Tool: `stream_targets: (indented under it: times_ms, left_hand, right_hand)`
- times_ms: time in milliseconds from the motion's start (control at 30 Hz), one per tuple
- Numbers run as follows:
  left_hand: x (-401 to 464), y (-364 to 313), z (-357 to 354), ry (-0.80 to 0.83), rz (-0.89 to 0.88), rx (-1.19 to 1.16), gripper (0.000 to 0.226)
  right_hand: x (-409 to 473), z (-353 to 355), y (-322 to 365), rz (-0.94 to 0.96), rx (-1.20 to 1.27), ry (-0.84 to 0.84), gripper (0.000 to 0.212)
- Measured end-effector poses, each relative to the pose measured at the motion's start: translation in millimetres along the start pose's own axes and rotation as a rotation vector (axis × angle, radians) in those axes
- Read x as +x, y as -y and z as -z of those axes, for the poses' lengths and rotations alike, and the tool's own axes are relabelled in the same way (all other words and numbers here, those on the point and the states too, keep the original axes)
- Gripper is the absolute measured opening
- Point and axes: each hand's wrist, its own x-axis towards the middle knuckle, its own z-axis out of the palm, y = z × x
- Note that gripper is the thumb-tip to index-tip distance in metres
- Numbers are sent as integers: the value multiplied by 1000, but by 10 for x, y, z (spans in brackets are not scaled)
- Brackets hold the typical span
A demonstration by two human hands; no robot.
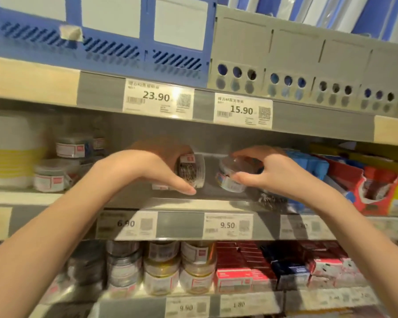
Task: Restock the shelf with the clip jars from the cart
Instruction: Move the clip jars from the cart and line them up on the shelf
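Both my hands reach into the middle shelf. My left hand grips a clear clip jar tipped on its side, its thumb under the jar and its fingers over the top. My right hand holds a second clear clip jar from above, tilted, with its lid facing up and left. Both jars hang just above the shelf board, a small gap between them. Metal clips show through the clear walls.
More clip jars stand stacked at the shelf's left, beside a white and yellow tub. Blue boxes and red packs fill the right. The shelf below holds jars and staple boxes. Blue and grey file boxes stand above.
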Motion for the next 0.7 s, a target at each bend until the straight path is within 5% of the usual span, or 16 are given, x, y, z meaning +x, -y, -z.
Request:
stream_targets:
  times_ms: [100,267,433,567,700]
  left_hand:
    - [149,71,-34,-116,-132,83,130]
    - [52,-17,-24,-159,-319,89,91]
    - [93,-11,-25,-91,-328,87,93]
    - [262,112,-80,31,-191,75,126]
    - [339,147,-90,11,-237,46,122]
  right_hand:
    - [47,-25,-49,0,-12,6,48]
    - [183,-24,-121,-30,-11,93,61]
    - [297,-38,-178,-25,-1,152,50]
    - [376,-73,-201,-11,-3,207,47]
    - [451,-111,-251,16,17,242,43]
